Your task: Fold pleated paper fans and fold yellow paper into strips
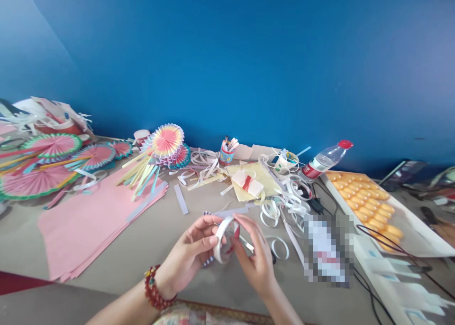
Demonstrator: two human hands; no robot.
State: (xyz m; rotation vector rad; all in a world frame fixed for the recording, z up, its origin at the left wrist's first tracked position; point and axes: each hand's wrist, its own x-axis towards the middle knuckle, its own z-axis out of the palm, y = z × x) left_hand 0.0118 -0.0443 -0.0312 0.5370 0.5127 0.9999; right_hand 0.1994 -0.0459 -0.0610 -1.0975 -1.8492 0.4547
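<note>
A roll of white tape (221, 237) is held upright between my two hands near the front of the table. My left hand (190, 249), with red beads at the wrist, grips the roll's left side between thumb and fingers. On the right side, the thumb and fingers of my right hand (256, 256) close on the roll's edge. Behind my right fingers shows part of a small silvery object (246, 243); its kind is unclear. Curled white paper strips (270, 213) and a loose paper ring (280, 248) lie just beyond and to the right.
Pink paper sheets (88, 220) and pleated paper fans (167, 142) lie left. A pen cup (226, 155) stands at the back by the blue wall. A plastic bottle (329, 159) leans near a tray of yellow oval pieces (423, 230). Black cables (369, 292) run at right.
</note>
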